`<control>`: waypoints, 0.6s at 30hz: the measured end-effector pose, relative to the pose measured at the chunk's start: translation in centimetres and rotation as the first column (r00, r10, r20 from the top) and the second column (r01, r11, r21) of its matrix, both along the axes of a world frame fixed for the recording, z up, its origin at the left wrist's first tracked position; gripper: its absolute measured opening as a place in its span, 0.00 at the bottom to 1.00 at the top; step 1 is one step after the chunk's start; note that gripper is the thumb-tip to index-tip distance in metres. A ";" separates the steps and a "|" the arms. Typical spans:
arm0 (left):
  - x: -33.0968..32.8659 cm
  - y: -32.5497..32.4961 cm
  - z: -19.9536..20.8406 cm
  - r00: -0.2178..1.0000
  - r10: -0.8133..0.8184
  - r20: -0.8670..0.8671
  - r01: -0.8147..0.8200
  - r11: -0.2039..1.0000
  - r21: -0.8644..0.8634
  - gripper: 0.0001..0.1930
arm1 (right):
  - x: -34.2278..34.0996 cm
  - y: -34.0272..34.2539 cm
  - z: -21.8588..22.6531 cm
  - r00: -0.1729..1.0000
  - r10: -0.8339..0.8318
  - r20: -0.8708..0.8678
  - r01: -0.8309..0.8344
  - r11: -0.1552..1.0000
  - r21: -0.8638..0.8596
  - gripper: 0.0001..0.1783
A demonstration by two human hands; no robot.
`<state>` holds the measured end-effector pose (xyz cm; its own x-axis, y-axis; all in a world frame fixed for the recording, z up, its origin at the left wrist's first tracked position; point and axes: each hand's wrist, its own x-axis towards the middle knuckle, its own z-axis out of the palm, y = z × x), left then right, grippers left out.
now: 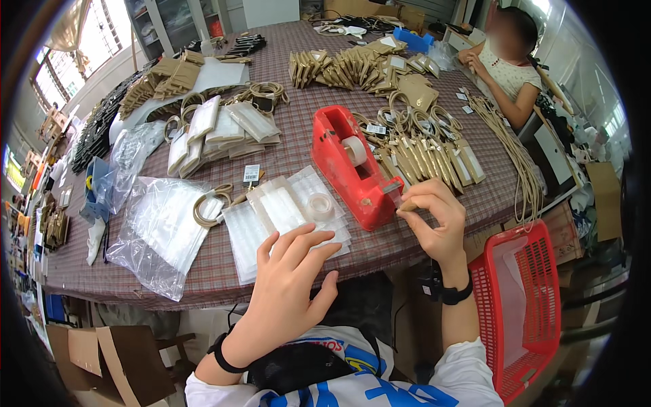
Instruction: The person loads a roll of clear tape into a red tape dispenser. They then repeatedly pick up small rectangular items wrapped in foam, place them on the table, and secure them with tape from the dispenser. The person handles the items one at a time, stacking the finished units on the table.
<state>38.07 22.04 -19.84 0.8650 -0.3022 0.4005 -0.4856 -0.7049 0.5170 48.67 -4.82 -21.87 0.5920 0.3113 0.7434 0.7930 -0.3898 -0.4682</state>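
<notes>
A red tape dispenser [339, 166] with a roll of clear tape [354, 150] in it stands in front of me at the table's near side. At its cutting end, my right hand [437, 217] is closed in a pinch on the clear tape [395, 195]. My left hand [295, 278] is open, fingers spread, just over a stack of clear plastic sleeves [247, 237]. On the stack lie a tan pouch in a sleeve [279, 203] and a loose tape roll [320, 205]. Beside it are a coiled tan strap [211, 207] and a white tag [251, 173].
Plastic-wrapped pouches [224, 129] are piled at left, near a clear bag [159, 230]. Tan pouches with straps [424, 152] lie right of the dispenser, more pouches [339, 68] behind. A red basket [481, 305] stands at lower right. Another person [512, 81] sits at far right.
</notes>
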 end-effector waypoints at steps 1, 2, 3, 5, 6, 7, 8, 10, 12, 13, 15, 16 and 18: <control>-0.2 0.2 -0.2 1.000 -0.002 -0.016 0.001 1.000 -0.012 0.21 | -0.1 0.0 -0.5 0.999 -0.029 0.036 0.029 1.000 0.005 0.12; -0.3 0.3 -0.4 1.000 -0.006 -0.025 0.006 1.000 -0.026 0.21 | -0.3 0.0 -1.2 0.998 -0.048 0.037 0.047 0.999 0.021 0.11; -0.5 0.5 -0.7 0.999 -0.009 -0.034 0.008 0.999 -0.038 0.21 | -0.4 0.2 -2.0 0.997 -0.064 0.038 0.063 0.997 0.039 0.11; -0.9 0.9 -1.2 0.999 -0.009 -0.044 0.006 0.998 -0.060 0.20 | -1.1 0.4 -2.9 0.994 -0.112 -0.003 0.112 0.989 0.093 0.11; -1.1 1.2 -1.4 0.999 -0.003 -0.044 0.000 0.998 -0.070 0.20 | -1.4 0.6 -3.0 0.989 -0.141 -0.044 0.145 0.981 0.128 0.11; -1.2 1.4 -1.6 0.999 0.002 -0.044 -0.005 0.997 -0.081 0.20 | -1.9 0.7 -3.2 0.982 -0.167 -0.086 0.179 0.971 0.161 0.11; -1.4 1.6 -1.7 0.999 0.015 -0.044 -0.019 0.996 -0.091 0.19 | -2.5 0.8 -3.2 0.975 -0.186 -0.122 0.207 0.960 0.190 0.09; -1.7 1.7 -2.2 0.998 0.036 -0.043 -0.041 0.992 -0.122 0.18 | -3.8 0.8 -3.4 0.968 -0.178 -0.179 0.229 0.917 0.326 0.08; -1.7 1.7 -2.9 0.998 0.049 -0.032 -0.052 0.992 -0.118 0.18 | -5.2 1.2 -3.2 0.966 -0.156 -0.208 0.230 0.885 0.405 0.08; -1.6 1.8 -3.4 0.998 0.056 -0.027 -0.059 0.992 -0.115 0.17 | -5.8 1.6 -3.0 0.971 -0.154 -0.181 0.217 0.883 0.415 0.08; -1.8 1.7 -4.2 0.998 0.050 -0.025 -0.053 0.992 -0.116 0.17 | -6.7 2.9 -2.7 0.981 -0.149 -0.126 0.189 0.880 0.435 0.09; -1.9 1.7 -4.6 0.998 0.054 -0.025 -0.056 0.992 -0.112 0.16 | -7.0 4.0 -2.3 0.985 -0.141 -0.104 0.171 0.899 0.403 0.09; -1.6 1.8 -5.6 0.998 0.056 0.025 -0.052 0.989 -0.137 0.16 | -6.7 6.3 -1.0 0.993 -0.110 -0.050 0.117 0.980 0.162 0.09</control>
<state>36.43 23.79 -25.44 0.8659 -0.1966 0.4599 -0.4652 -0.6545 0.5961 41.96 1.45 -22.92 0.6470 0.1164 0.7535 0.7272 -0.3914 -0.5639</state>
